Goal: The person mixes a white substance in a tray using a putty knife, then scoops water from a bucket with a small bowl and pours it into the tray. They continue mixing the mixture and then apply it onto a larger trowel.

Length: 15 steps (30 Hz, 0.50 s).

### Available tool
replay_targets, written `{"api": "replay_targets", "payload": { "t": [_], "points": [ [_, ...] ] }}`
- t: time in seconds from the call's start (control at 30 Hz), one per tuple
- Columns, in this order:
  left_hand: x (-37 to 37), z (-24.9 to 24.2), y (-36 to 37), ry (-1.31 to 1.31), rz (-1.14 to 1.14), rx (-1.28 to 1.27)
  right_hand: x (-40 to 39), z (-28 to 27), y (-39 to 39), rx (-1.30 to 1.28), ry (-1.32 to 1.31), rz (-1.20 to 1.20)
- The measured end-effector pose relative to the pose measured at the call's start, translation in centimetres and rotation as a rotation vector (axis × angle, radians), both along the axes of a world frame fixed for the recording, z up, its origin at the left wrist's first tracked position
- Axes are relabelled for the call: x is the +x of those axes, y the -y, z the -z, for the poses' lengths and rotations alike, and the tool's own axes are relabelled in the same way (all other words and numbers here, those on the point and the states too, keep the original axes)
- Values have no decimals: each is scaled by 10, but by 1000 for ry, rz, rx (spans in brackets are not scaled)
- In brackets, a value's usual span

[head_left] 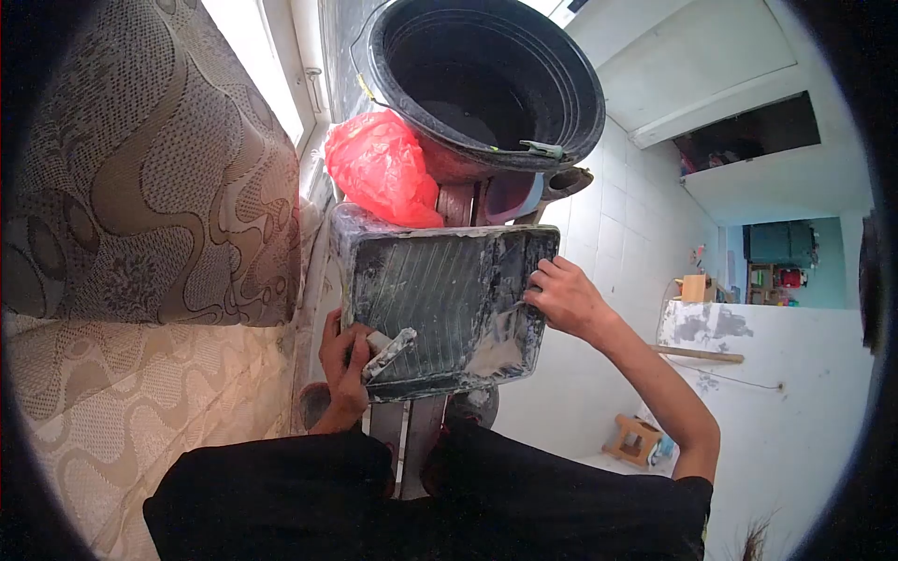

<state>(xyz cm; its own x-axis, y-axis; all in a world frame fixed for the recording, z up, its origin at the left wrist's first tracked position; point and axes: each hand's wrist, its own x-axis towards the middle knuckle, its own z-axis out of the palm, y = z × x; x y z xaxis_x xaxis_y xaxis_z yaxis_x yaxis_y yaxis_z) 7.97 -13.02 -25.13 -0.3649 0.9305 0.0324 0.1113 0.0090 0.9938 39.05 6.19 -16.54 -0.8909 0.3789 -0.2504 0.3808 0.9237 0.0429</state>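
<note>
A black paint tray (412, 280) with a ribbed floor lies in front of me, smeared with whitish residue. A pale wet puddle (496, 355) sits at its lower right. My left hand (344, 366) is closed around a small scraper (391, 355) at the tray's left side. The scraper's edge is caked with white material and lies over the ribbed floor. My right hand (569, 297) grips the tray's right rim, its fingers bent over the edge. Part of each hand's grip is hidden.
Beyond the tray stand a large black bucket (486, 159) with a wire handle and a red plastic bag (382, 168). A patterned curtain (159, 168) hangs at the left. A small wooden stool (636, 439) stands at the lower right. Wooden slats (421, 439) support the tray.
</note>
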Motion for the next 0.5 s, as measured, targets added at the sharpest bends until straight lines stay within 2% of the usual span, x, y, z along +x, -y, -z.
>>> {"api": "replay_targets", "payload": {
  "t": [0.07,0.17,0.3,0.4,0.5],
  "points": [
    [4,-1,-1,10,-58,-6,0,1,-2,-16,12,4],
    [-2,2,-2,5,14,8,-2,3,-5,-29,45,7],
    [4,-1,-2,31,-32,37,-3,4,-6,-16,88,-15],
    [3,-3,0,79,-56,-33,-3,13,-4,-37,121,-43],
    [-2,-1,2,46,19,-28,-4,16,11,-71,104,-88]
  ]
}}
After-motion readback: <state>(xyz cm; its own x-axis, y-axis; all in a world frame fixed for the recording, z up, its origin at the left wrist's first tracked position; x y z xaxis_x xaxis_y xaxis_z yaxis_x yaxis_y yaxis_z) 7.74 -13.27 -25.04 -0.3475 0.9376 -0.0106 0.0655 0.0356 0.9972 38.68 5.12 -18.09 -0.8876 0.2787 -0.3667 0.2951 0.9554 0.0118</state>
